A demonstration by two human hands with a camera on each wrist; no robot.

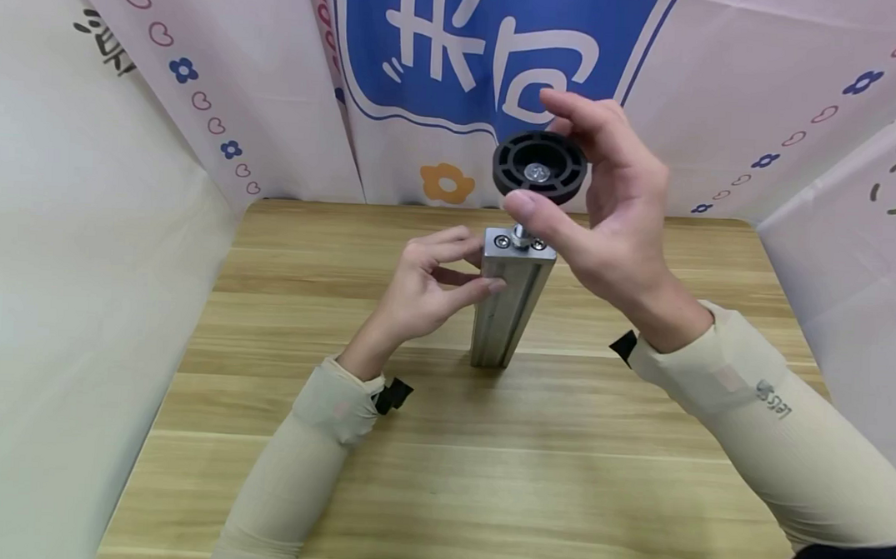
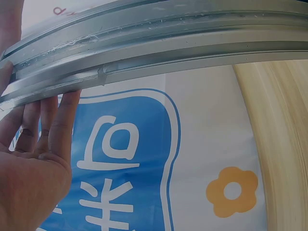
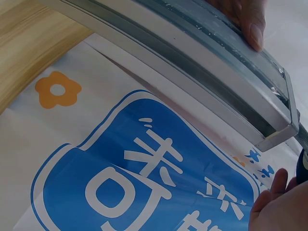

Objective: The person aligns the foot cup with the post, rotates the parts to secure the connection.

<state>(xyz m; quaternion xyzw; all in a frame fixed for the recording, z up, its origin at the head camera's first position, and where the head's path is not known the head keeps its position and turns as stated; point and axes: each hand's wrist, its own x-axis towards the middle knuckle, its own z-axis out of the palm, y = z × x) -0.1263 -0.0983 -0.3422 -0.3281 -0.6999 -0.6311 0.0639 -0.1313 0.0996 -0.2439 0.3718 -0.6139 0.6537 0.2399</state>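
An aluminium profile (image 1: pixel 500 323) stands upright on the table, with grooves down its sides. Its top end carries a metal end plate (image 1: pixel 493 251) with screws and a threaded stud. On that stud sits a black round levelling foot (image 1: pixel 506 180), ribbed, with a screw head at its centre. My left hand (image 1: pixel 428 287) grips the profile just below the plate, thumb on the near side, fingers behind. My right hand (image 1: pixel 627 221) holds the foot by its rim between thumb and fingers. In the right wrist view the foot is mostly cut off beside the right hand (image 3: pixel 284 211).
The wooden table (image 1: pixel 327 307) extends around the profile. Behind it hangs a printed cloth (image 1: pixel 291 81) with a blue panel and flowers; further white cloth walls (image 1: pixel 81 255) close in both sides. A small black piece (image 1: pixel 394 396) sits at the left cuff.
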